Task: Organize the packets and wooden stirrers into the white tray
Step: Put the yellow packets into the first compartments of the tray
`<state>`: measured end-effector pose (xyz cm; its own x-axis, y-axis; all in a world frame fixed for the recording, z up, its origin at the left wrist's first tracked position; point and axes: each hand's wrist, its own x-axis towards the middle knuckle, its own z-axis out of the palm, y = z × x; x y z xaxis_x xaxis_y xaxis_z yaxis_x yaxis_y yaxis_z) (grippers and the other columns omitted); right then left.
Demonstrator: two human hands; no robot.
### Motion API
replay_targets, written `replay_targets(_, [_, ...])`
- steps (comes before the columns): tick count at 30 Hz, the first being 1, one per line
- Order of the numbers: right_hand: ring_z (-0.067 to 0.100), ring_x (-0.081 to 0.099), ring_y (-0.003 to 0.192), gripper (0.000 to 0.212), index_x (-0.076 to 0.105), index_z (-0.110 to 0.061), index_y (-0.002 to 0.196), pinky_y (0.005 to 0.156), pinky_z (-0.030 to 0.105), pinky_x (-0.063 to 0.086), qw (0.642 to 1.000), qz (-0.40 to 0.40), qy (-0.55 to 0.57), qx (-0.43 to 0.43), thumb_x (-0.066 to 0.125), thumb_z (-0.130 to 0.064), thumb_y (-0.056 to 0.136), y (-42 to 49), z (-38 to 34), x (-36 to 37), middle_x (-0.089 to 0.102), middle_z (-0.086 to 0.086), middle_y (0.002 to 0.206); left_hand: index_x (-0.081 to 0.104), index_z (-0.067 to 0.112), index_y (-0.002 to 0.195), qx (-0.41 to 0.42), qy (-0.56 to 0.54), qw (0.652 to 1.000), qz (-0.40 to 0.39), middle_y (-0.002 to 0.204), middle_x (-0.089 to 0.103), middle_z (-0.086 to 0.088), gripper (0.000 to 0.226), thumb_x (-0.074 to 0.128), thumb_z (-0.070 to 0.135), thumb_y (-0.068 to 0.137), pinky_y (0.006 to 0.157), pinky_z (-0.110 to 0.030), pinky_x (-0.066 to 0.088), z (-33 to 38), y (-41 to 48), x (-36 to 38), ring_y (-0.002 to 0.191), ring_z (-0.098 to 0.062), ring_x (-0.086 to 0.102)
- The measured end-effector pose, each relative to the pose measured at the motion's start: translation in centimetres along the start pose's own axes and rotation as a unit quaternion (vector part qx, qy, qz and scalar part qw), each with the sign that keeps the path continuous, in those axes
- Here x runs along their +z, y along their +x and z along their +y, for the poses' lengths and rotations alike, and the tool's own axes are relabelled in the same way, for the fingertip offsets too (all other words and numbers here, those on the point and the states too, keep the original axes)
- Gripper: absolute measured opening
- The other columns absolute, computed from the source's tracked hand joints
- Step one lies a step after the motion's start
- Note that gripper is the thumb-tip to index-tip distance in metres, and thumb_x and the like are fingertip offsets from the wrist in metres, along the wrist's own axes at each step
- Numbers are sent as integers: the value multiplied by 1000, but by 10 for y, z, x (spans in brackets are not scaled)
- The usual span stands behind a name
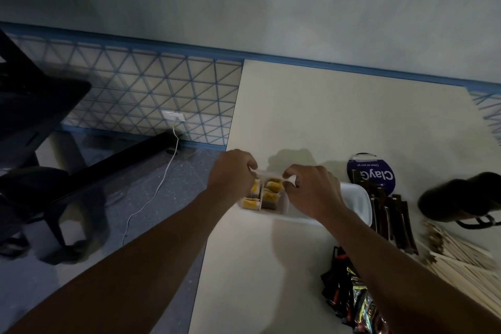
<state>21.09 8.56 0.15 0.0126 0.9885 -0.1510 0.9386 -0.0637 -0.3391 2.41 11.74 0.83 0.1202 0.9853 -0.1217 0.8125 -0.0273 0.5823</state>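
Across the right half, a cream table (325,116), butted against the grey wall. To the left, on speckled floor, a dark chair (40,144) and a white cable (151,198) leading up to a wall socket.

Near the table's left edge, a long white tray (357,203), lying crosswise. Holds yellow-and-brown packets (271,194) standing in small compartments at its left end. Shows a bare, larger section at the right end. Middle hidden behind the right arm.

At the far right edge, a spread heap of wooden stirrers (461,255), loose on the table, outside the tray. Beyond it, a dark blurred object (461,198), not identifiable. Past the tray's right end, a round purple disc (376,173) printed "ClayGo". Just beside that end, slim brown stick packets (393,219) fanned on the tabletop. Nearer, partly under the right forearm, a pile of dark glossy packets (349,293).

Over the tray's left end, both hands, close but apart. Left hand (233,179): fingers curled onto the tray's far rim. Right hand (311,190): fingertips pinching a small white piece (291,179) above the compartments; cannot tell whether part of the tray.
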Motion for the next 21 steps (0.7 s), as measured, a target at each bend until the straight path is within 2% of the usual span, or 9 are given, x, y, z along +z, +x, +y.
replay_targets(3, [19, 66, 89, 18, 68, -35, 104, 77, 30, 48, 1000, 2, 13, -3, 64, -37, 86, -1, -2, -3, 70, -10, 83, 75, 20, 98, -15, -2, 1000, -8, 94, 74, -1, 15, 73, 18, 83, 80, -32, 57, -8, 1, -9, 86, -15, 68])
replay_targets(7, [16, 65, 83, 15, 70, -34, 101, 75, 29, 47, 1000, 3, 28, -10, 64, -33, 87, -4, -5, -7, 62, -15, 71, 76, 19, 99, -11, 23, 999, -20, 94, 74, -1, 15, 72, 18, 84, 78, -30, 56, -16, -3, -15, 85, -15, 68])
replay_targets(12, [18, 65, 80, 12, 70, -34, 95, 76, 32, 53, 999, 3, 38, -4, 63, -32, 85, -9, -7, -8, 64, -12, 69, 73, 22, 109, -2, 42, 997, -57, 107, 70, -1, 27, 66, 11, 86, 89, -37, 54, -14, -11, -7, 101, -20, 64])
replay_targets(15, [19, 66, 82, 15, 70, -36, 98, 77, 32, 54, 999, -2, 44, 8, 63, -35, 85, -13, -6, -5, 68, -11, 74, 70, 24, 115, -5, 72, 995, -70, 112, 69, -3, 33, 64, 10, 85, 89, -40, 55, -7, -13, 0, 103, -24, 64])
replay_targets(21, [21, 67, 95, 29, 69, -36, 117, 81, 31, 51, 999, 0, 39, 14, 60, -37, 90, -17, -3, -2, 75, -6, 94, 75, 23, 105, 1, 120, 990, -79, 104, 70, -3, 28, 58, 9, 88, 78, -35, 57, -2, -13, 7, 94, -23, 66])
